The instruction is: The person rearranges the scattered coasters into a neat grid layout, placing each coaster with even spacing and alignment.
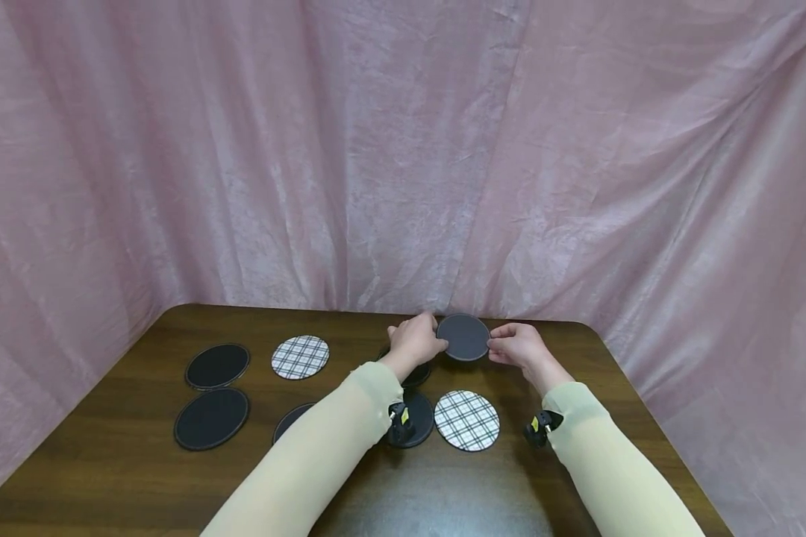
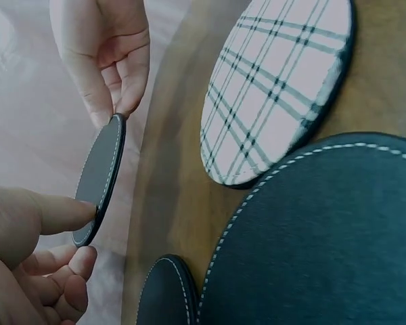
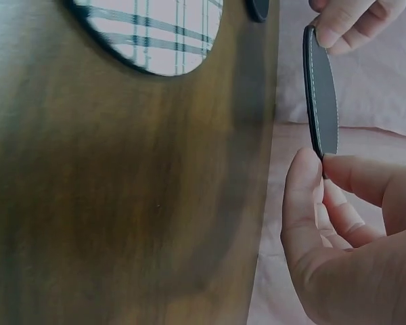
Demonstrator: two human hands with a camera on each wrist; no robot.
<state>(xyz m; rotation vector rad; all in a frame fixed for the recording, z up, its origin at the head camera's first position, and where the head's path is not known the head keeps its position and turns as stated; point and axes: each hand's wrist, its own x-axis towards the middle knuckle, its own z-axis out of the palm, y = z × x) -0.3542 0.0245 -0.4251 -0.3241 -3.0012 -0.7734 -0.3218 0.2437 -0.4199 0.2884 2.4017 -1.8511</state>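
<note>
Both hands hold one round black coaster [image 1: 463, 337] with pale edge stitching, up off the table near its far edge. My left hand [image 1: 414, 343] pinches its left rim, and my right hand [image 1: 520, 348] pinches the opposite rim between thumb and fingers. In the left wrist view the held coaster [image 2: 100, 177] stands tilted, nearly edge-on. Below the hands lies a white plaid coaster [image 1: 466, 421]. Beside it is a black coaster [image 1: 418, 419], partly covered by the left wrist. Another black coaster [image 1: 419, 374] lies under the left hand, mostly hidden.
Toward the left lie two black coasters [image 1: 217, 365], one nearer than the other, and a plaid coaster [image 1: 300, 357]. The left sleeve hides most of another black coaster [image 1: 289, 420]. A pink curtain [image 1: 403, 164] hangs behind the brown wooden table [image 1: 107, 447].
</note>
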